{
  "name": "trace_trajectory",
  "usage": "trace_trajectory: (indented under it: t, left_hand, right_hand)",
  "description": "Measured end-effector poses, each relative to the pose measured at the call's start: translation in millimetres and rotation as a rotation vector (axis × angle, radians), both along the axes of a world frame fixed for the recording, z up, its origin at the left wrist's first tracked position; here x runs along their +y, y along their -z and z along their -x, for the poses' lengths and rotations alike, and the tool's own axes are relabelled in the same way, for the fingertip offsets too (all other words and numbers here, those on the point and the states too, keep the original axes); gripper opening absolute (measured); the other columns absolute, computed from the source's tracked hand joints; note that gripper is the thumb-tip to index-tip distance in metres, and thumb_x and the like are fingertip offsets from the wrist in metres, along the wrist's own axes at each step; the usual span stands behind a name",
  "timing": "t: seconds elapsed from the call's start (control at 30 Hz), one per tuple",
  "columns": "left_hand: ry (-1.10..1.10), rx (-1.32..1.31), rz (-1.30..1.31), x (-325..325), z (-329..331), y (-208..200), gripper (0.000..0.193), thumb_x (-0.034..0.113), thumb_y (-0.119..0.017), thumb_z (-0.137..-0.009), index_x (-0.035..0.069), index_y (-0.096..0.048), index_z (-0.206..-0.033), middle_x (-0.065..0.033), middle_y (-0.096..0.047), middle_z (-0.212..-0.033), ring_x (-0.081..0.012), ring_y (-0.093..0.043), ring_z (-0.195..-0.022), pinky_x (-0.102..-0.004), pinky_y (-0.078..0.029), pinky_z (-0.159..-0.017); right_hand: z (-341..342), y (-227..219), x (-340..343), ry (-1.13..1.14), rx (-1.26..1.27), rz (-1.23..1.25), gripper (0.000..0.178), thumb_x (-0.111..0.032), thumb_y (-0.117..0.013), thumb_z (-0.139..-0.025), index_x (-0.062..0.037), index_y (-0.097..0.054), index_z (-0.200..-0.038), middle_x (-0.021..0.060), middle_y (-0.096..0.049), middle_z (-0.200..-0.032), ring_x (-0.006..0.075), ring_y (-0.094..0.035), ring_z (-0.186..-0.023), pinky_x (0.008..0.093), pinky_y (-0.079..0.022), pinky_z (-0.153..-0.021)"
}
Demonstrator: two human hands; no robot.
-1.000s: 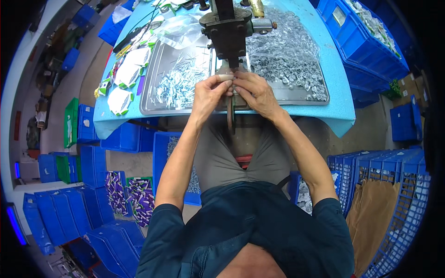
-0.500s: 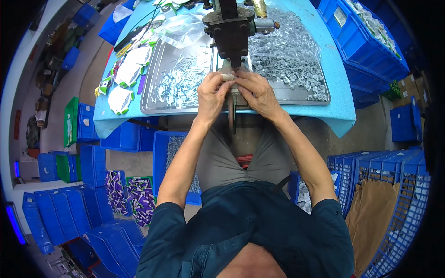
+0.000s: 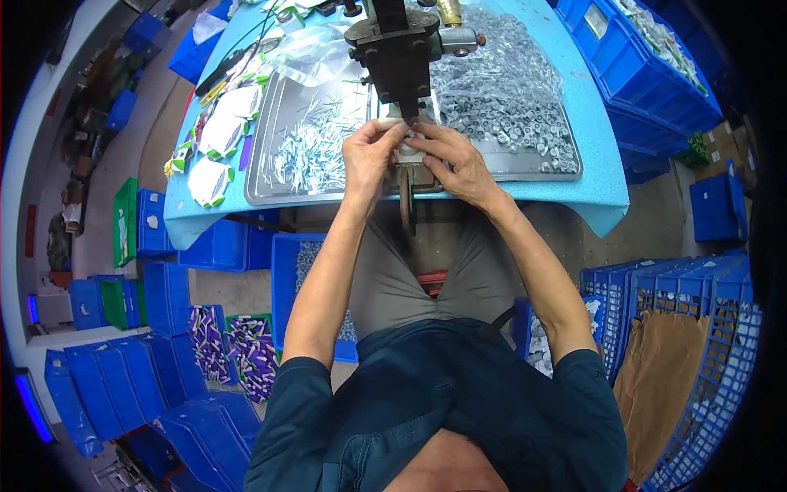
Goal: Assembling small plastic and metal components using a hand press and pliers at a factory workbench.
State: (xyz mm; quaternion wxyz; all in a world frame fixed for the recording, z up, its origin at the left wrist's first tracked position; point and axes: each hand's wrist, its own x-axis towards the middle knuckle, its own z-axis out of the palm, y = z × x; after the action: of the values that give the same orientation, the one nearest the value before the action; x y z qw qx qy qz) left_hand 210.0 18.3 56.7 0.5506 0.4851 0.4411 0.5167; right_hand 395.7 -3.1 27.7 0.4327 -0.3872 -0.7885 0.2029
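Under the dark metal press (image 3: pixel 397 70), my left hand (image 3: pixel 370 156) is closed, thumb and index fingertips pinched together beside the small fixture (image 3: pixel 407 153). What those fingertips hold is too small and covered to name. From the other side, my right hand (image 3: pixel 456 162) curls its thumb and index finger in at the same fixture, closed on something hidden by the fingers. Left of my hands lies a tray (image 3: pixel 266 190) with loose thin pale pins (image 3: pixel 316 152). A second tray (image 3: pixel 525 172) on the right bears many small grey caps (image 3: pixel 525 123).
White-and-green packets (image 3: pixel 229 123) and a clear plastic bag (image 3: pixel 316 53) lie on the blue-covered table (image 3: pixel 184 215). Blue crates (image 3: pixel 631 66) stand at the right. Below the table are a blue bin of grey parts (image 3: pixel 283 287), bins of purple pieces (image 3: pixel 250 353) and mesh crates (image 3: pixel 664 279).
My left fingertips have shifted slightly up and away from the right ones, opening a small gap over the fixture. The view has moved a little.
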Motion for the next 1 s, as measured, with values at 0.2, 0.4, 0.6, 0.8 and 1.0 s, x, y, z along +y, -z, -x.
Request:
trace_trajectory:
  t: [0.2,0.4,0.6,0.8,1.0]
  left_hand:
    - [0.017,0.103,-0.020,-2.1,-4.6,-2.3,0.011,0.011,-0.072,-0.090,0.001,-0.072,-0.095,0.0013,-0.068,-0.078,-0.0021,-0.053,-0.063,-0.0181,-0.039,-0.054]
    - [-0.030,0.253,-0.201,-1.4,-4.5,3.0,0.011,0.010,-0.072,-0.089,0.000,-0.072,-0.093,-0.0012,-0.069,-0.075,-0.0049,-0.057,-0.064,-0.0212,-0.045,-0.057]
    - [-0.077,0.464,-0.489,-2.1,-9.4,2.1,0.010,0.007,-0.073,-0.086,-0.002,-0.069,-0.089,-0.0117,-0.070,-0.073,-0.0149,-0.067,-0.064,-0.0287,-0.051,-0.059]
    - [-0.075,0.510,-0.506,-1.2,-14.2,-0.8,0.010,0.007,-0.073,-0.084,-0.002,-0.069,-0.087,-0.0141,-0.070,-0.073,-0.0200,-0.069,-0.061,-0.0310,-0.052,-0.057]
    - [-0.060,0.514,-0.459,1.1,-6.5,-5.4,0.013,0.009,-0.074,-0.084,-0.002,-0.069,-0.086,-0.0149,-0.070,-0.073,-0.0220,-0.070,-0.063,-0.0321,-0.053,-0.058]
  right_hand:
    - [-1.6,6.7,1.3,0.030,-0.027,-0.027,0.041,-0.003,-0.062,-0.085,-0.0107,-0.067,-0.125,0.0127,-0.058,-0.137,0.0320,-0.051,-0.129,0.0422,-0.039,-0.108]
    - [-1.9,5.1,3.4,0.021,-0.034,-0.026,0.039,-0.004,-0.063,-0.085,-0.0099,-0.067,-0.124,0.0129,-0.058,-0.136,0.0328,-0.052,-0.128,0.0419,-0.040,-0.108]
    - [-27.3,-30.8,43.5,-0.033,0.525,0.406,0.027,-0.017,-0.058,-0.090,-0.0078,-0.071,-0.112,0.0088,-0.068,-0.119,0.0205,-0.065,-0.109,0.0353,-0.050,-0.094]
    - [-34.4,-247.9,116.8,-0.723,1.119,0.589,0.044,-0.048,-0.059,-0.097,-0.0051,-0.065,-0.094,0.0087,-0.067,-0.080,0.0199,-0.065,-0.070,0.0298,-0.054,-0.065]
    - [-7.4,-221.0,77.6,0.024,0.631,0.018,0.037,-0.042,-0.056,-0.101,-0.0047,-0.063,-0.102,-0.0013,-0.058,-0.077,0.0070,-0.053,-0.062,0.0226,-0.041,-0.055]
